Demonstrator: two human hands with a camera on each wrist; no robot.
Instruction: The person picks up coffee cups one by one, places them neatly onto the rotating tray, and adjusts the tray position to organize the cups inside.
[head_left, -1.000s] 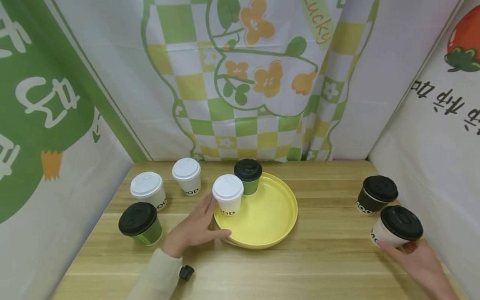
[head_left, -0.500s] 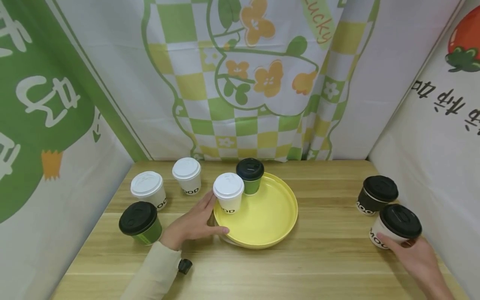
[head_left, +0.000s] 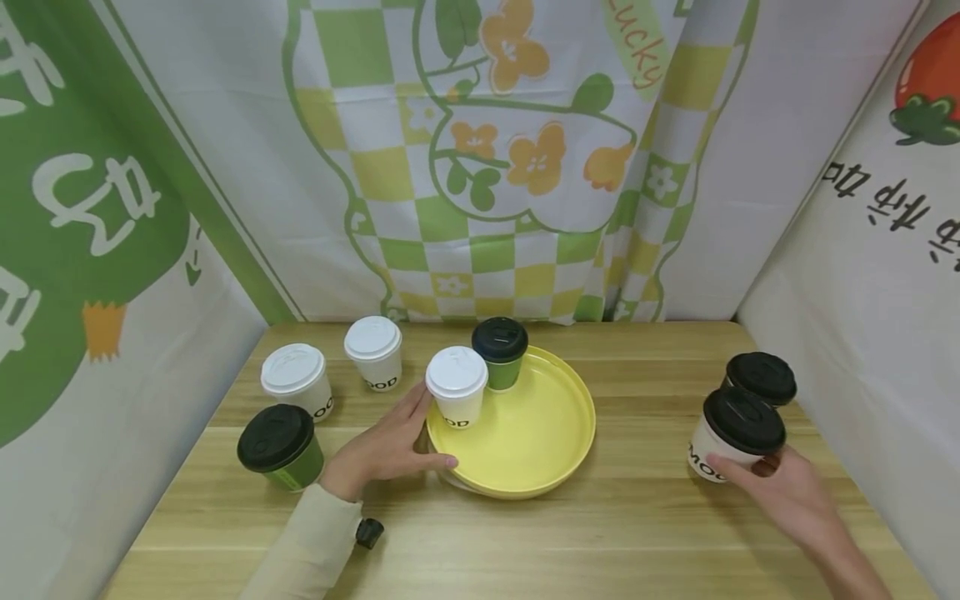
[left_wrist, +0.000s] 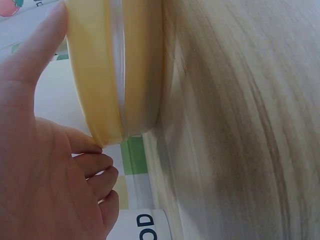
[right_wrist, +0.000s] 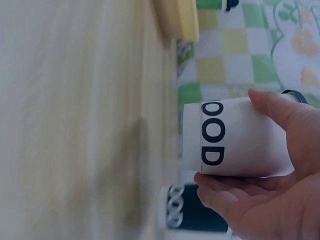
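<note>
At the lower right, the right hand (head_left: pixel 787 496) wraps its fingers round a white paper cup with a black lid (head_left: pixel 731 437), lifted off the wooden table (head_left: pixel 600 533). A weak squeeze could drop it. The left hand (head_left: pixel 382 450) lies flat against the round yellow tray (head_left: pixel 555 467).

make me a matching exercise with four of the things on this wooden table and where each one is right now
Things
1. white paper cup with black lid
2. white paper cup with white lid
3. green paper cup with black lid
4. round yellow plastic tray

Places
A. standing on the tray beside another cup
B. on the bare table, left of the left hand
C. in the grip of the right hand
D. left hand touching its rim

Pairs: 1-C, 2-A, 3-B, 4-D
</note>
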